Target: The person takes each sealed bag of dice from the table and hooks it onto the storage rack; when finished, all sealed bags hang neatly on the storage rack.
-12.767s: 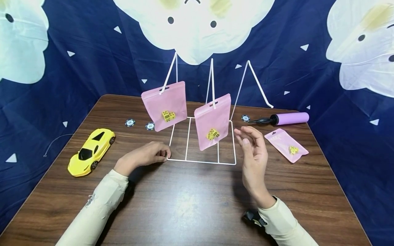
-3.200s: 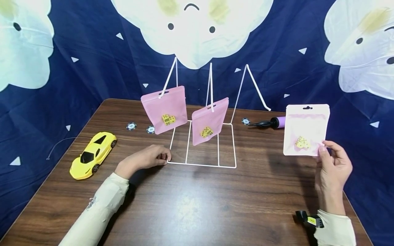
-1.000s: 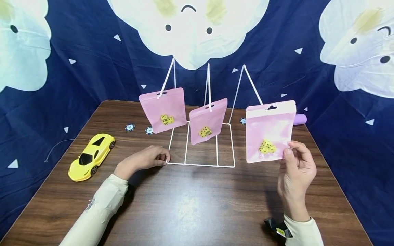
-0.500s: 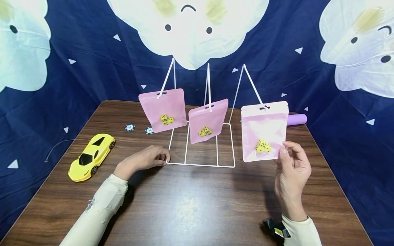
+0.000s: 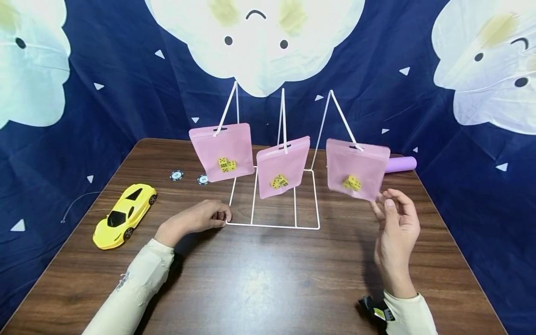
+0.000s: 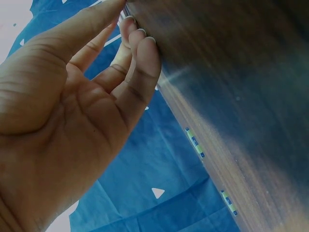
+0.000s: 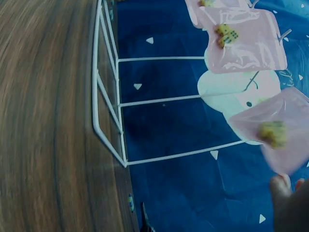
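A white wire display rack [image 5: 274, 226] stands on the table, with a pink zip pouch of yellow dice hanging from each of its three hooks. My left hand [image 5: 197, 217] holds the rack's front left corner between thumb and fingers. The right pouch [image 5: 356, 163] hangs tilted by its slot at the tip of the right hook. Just below its lower right corner is my right hand [image 5: 395, 232], fingers loosely bent and thumb apart from the pouch. The middle pouch [image 5: 280, 163] and left pouch [image 5: 222, 146] hang beside it. The right wrist view shows the right pouch [image 7: 289, 113] blurred.
A yellow toy car [image 5: 125, 216] stands on the left of the brown table [image 5: 259, 288]. Poker chips [image 5: 177, 175] lie behind the left hand. A purple pump [image 5: 402, 164] lies at the back right, partly hidden by the right pouch. A blue cloth backdrop [image 5: 113, 42] stands behind.
My right hand picked up the third pouch from the table and brought it left onto the right hook. It has now let go, and the pouch has swung back. The left hand stayed put.
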The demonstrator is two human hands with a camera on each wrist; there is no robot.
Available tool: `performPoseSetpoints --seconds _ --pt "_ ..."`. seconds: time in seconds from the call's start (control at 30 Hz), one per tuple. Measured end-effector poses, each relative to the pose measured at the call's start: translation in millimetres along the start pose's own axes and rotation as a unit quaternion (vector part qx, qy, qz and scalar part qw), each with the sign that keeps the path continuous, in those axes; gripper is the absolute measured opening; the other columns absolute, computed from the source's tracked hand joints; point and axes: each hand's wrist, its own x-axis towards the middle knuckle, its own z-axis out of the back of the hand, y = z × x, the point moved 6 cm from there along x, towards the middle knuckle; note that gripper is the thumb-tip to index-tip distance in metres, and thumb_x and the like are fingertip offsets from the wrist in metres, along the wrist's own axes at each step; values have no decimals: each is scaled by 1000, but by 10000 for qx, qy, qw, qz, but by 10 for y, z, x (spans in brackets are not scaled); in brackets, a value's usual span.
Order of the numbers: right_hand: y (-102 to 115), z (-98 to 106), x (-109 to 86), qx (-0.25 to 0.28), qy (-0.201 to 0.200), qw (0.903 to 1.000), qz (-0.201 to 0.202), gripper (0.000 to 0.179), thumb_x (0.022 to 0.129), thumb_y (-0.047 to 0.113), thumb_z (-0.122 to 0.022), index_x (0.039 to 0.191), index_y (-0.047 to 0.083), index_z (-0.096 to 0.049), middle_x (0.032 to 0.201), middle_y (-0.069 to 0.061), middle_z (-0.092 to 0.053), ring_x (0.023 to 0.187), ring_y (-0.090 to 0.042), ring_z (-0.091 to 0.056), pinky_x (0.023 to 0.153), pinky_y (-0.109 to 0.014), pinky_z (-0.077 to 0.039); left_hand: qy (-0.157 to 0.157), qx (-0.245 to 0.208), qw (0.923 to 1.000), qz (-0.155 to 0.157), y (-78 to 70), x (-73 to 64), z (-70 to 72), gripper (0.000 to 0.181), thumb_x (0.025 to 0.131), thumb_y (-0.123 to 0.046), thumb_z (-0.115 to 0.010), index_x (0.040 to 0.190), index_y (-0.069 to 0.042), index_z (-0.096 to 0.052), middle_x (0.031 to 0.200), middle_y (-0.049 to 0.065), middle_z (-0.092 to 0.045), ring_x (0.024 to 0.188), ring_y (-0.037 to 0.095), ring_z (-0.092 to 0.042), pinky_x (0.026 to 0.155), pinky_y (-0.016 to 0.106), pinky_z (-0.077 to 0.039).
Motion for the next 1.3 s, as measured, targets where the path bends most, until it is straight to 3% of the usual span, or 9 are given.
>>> performPoseSetpoints --seconds 0.17,0.4,0.87,1.3 --pt "-23 63 12 -517 -12 9987 -26 20 108 -7 -57 125 -15 -63 116 -19 -67 113 -31 -75 96 -36 -61 -7 -4 10000 22 4 -4 -6 16 96 3 -76 98 -12 -71 85 -4 -61 81 9 -55 73 31 -50" --pt "-64 38 4 -12 347 9991 -244 21 107 -9 -57 126 -16 -61 117 -21 -66 117 -34 -73 98 -37 -60 -20 -29 10000 7 17 0 -4 16 97 2 -76 97 -13 -70 86 -4 -61 81 10 -55 73 31 -49" --pt "-74 37 -32 -377 331 9981 -366 20 108 -5 -58 125 -15 -62 116 -21 -64 116 -32 -73 98 -34 -59 -23 45 10000 -6 -2 2 7 16 96 1 -76 97 -14 -71 86 -4 -61 81 9 -55 74 31 -50" --pt "-143 31 -54 -401 410 9972 -475 19 109 -5 -57 123 -15 -63 113 -20 -66 108 -30 -76 97 -33 -60 -2 93 9999 111 21 -4 -11 16 96 1 -76 96 -14 -70 85 -5 -60 81 9 -54 75 32 -49"
